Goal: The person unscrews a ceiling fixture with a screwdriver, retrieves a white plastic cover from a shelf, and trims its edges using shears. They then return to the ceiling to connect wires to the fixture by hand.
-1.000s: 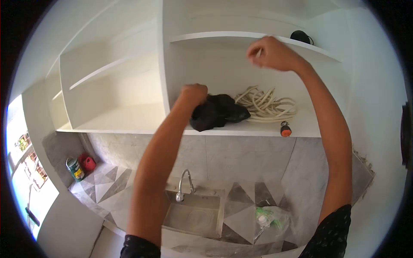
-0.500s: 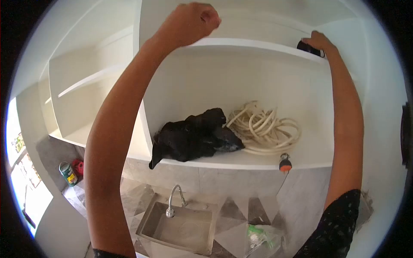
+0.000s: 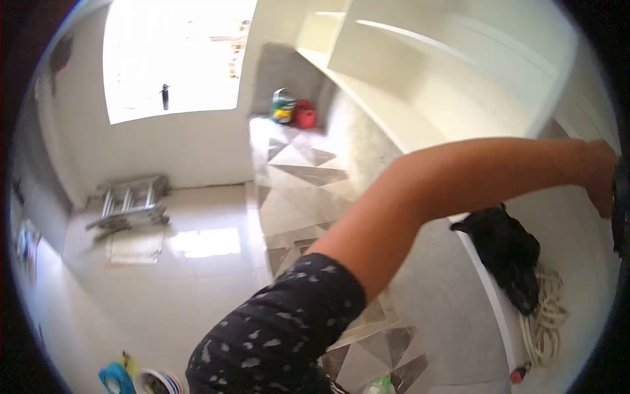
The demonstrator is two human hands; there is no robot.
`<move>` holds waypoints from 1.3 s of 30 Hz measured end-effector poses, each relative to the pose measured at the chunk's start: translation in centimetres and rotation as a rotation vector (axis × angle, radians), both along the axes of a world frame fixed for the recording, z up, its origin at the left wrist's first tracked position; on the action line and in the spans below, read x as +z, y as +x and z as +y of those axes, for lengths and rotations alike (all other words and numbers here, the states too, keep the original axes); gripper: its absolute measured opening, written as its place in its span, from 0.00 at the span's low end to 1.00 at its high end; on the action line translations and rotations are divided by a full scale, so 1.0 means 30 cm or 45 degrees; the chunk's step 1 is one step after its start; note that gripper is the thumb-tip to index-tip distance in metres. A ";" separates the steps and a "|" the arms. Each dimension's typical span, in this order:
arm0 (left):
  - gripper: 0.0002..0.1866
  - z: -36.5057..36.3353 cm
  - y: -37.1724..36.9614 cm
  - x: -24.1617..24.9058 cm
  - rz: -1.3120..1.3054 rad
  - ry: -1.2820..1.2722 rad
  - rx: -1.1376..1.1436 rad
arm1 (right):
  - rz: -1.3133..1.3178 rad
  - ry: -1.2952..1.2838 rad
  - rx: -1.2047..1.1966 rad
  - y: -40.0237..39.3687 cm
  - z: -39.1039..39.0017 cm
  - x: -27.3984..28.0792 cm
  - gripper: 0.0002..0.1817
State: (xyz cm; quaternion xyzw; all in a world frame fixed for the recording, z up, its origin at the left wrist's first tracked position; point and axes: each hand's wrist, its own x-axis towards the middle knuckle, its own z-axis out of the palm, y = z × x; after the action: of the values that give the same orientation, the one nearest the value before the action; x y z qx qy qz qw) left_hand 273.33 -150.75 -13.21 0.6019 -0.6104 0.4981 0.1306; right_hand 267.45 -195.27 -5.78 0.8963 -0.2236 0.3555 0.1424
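My left hand (image 3: 598, 174) is at the far right edge, raised in front of the cabinet. Its fingers run into the dark border of the picture, so their pose and anything in them are hidden. Below that hand, a crumpled black cloth (image 3: 502, 253) lies on the lower shelf. Beside the cloth is a loose coil of cream cable or hose (image 3: 545, 322). A small orange-ended object (image 3: 520, 373) sits at the shelf's front edge. My right hand is out of the picture.
The white cabinet (image 3: 420, 121) runs along the wall above a tiled counter (image 3: 295, 174). A green bucket (image 3: 283, 107) and a red container (image 3: 305, 115) stand at its far end. A folded ladder (image 3: 134, 203) lies on the floor under the window, and a white bucket (image 3: 147, 381) is at the bottom.
The view has swung left and down towards the window and floor. My left arm now stretches across to the right edge. My right hand, earlier at a dark object on the upper shelf, has left view.
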 end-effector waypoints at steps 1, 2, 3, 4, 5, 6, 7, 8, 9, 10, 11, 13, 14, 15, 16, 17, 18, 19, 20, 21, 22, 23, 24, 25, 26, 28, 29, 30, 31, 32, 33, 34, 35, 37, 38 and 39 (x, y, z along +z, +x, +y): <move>0.10 0.009 0.009 -0.009 -0.026 -0.060 -0.082 | -0.020 -0.011 -0.002 -0.001 0.003 -0.004 0.39; 0.10 0.002 -0.024 -0.025 -0.016 -0.059 -0.053 | -0.044 -0.009 0.013 -0.016 -0.007 -0.035 0.39; 0.09 0.002 -0.043 -0.042 -0.028 -0.064 -0.039 | -0.073 -0.007 0.004 -0.034 -0.024 -0.046 0.40; 0.09 0.010 -0.044 -0.055 -0.037 -0.069 -0.031 | -0.093 -0.011 0.013 -0.027 -0.024 -0.061 0.40; 0.09 0.025 -0.055 -0.053 -0.048 -0.080 -0.027 | -0.110 -0.020 0.027 -0.034 -0.015 -0.058 0.40; 0.09 0.035 -0.057 -0.051 -0.058 -0.089 -0.027 | -0.127 -0.027 0.048 -0.026 -0.004 -0.056 0.41; 0.09 0.036 -0.054 -0.052 -0.070 -0.096 -0.035 | -0.156 -0.030 0.074 -0.018 0.004 -0.054 0.41; 0.09 0.013 -0.011 -0.046 -0.068 -0.092 -0.048 | -0.180 -0.035 0.099 -0.021 -0.002 -0.056 0.41; 0.16 -0.034 0.063 -0.027 -0.101 -0.069 0.112 | -0.215 -0.048 0.121 -0.034 -0.004 -0.050 0.42; 0.23 -0.095 0.106 -0.011 -0.147 -0.044 0.239 | -0.247 -0.051 0.141 -0.062 -0.008 -0.050 0.42; 0.22 -0.059 0.075 -0.021 -0.122 0.012 0.296 | -0.299 -0.061 0.152 -0.105 -0.011 -0.040 0.42; 0.22 0.022 0.009 -0.077 -0.011 -0.083 0.267 | -0.409 -0.101 0.157 -0.200 0.007 -0.017 0.43; 0.20 0.043 -0.005 -0.099 0.009 -0.133 0.141 | -0.465 -0.126 0.167 -0.243 0.029 0.006 0.44; 0.17 0.050 -0.001 -0.128 -0.038 -0.212 -0.112 | -0.530 -0.148 0.175 -0.305 0.046 0.021 0.44; 0.14 0.064 -0.033 -0.154 0.118 -0.239 -0.222 | -0.586 -0.174 0.186 -0.363 0.072 0.036 0.44; 0.17 0.085 -0.055 -0.175 0.195 -0.192 -0.316 | -0.632 -0.215 0.236 -0.408 0.118 0.066 0.45; 0.17 0.070 -0.089 -0.203 0.161 -0.177 -0.373 | -0.683 -0.246 0.258 -0.449 0.147 0.079 0.45; 0.19 0.065 -0.114 -0.244 0.349 -0.233 -0.487 | -0.731 -0.271 0.342 -0.497 0.194 0.099 0.46; 0.21 0.064 -0.129 -0.283 0.554 -0.295 -0.583 | -0.757 -0.277 0.438 -0.539 0.250 0.094 0.46; 0.32 0.066 -0.140 -0.316 0.678 -0.233 -0.645 | -0.748 -0.275 0.530 -0.563 0.316 0.078 0.47; 0.32 0.067 -0.154 -0.353 0.691 -0.249 -0.641 | -0.706 -0.260 0.632 -0.580 0.384 0.056 0.47; 0.39 0.055 -0.177 -0.397 0.814 -0.282 -0.732 | -0.664 -0.233 0.726 -0.589 0.438 0.023 0.47; 0.47 0.044 -0.199 -0.439 0.934 -0.315 -0.825 | -0.600 -0.196 0.819 -0.598 0.505 -0.021 0.48; 0.60 0.035 -0.220 -0.480 1.129 -0.277 -0.985 | -0.515 -0.140 0.907 -0.611 0.570 -0.065 0.48; 0.60 0.044 -0.245 -0.518 1.136 -0.278 -0.982 | -0.424 -0.087 0.981 -0.618 0.638 -0.120 0.49; 0.66 0.061 -0.293 -0.595 1.498 -0.281 -1.305 | -0.225 0.040 1.107 -0.601 0.764 -0.228 0.50; 0.68 0.074 -0.325 -0.628 1.563 -0.185 -1.675 | -0.111 0.106 1.159 -0.586 0.819 -0.286 0.50; 0.61 0.116 -0.354 -0.666 1.651 -0.223 -1.696 | -0.003 0.172 1.205 -0.568 0.878 -0.347 0.51; 0.54 0.158 -0.384 -0.704 1.738 -0.264 -1.718 | 0.097 0.227 1.232 -0.550 0.933 -0.415 0.51; 0.49 0.236 -0.421 -0.749 2.008 -0.268 -1.683 | 0.168 0.293 1.267 -0.540 1.027 -0.479 0.50; 0.49 0.269 -0.438 -0.798 2.015 -0.307 -1.668 | 0.238 0.361 1.298 -0.531 1.121 -0.542 0.48; 0.44 0.304 -0.445 -0.853 2.059 -0.439 -1.595 | 0.294 0.357 1.337 -0.507 1.164 -0.583 0.49; 0.39 0.348 -0.449 -0.918 2.090 -0.597 -1.509 | 0.329 0.350 1.381 -0.482 1.187 -0.615 0.49; 0.37 0.401 -0.427 -1.056 1.983 -0.758 -1.415 | 0.403 0.356 1.486 -0.394 1.260 -0.676 0.49; 0.38 0.425 -0.423 -1.126 1.947 -0.826 -1.334 | 0.424 0.384 1.513 -0.355 1.280 -0.707 0.49; 0.40 0.462 -0.420 -1.198 2.006 -0.825 -1.384 | 0.469 0.403 1.559 -0.287 1.329 -0.744 0.49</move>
State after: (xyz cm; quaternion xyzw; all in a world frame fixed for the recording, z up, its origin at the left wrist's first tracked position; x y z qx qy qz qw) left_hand 260.73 -136.88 -49.16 0.3352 -0.3771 -0.0265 0.8630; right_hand 258.85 -155.41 -28.10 0.9178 0.3053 0.1758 -0.1833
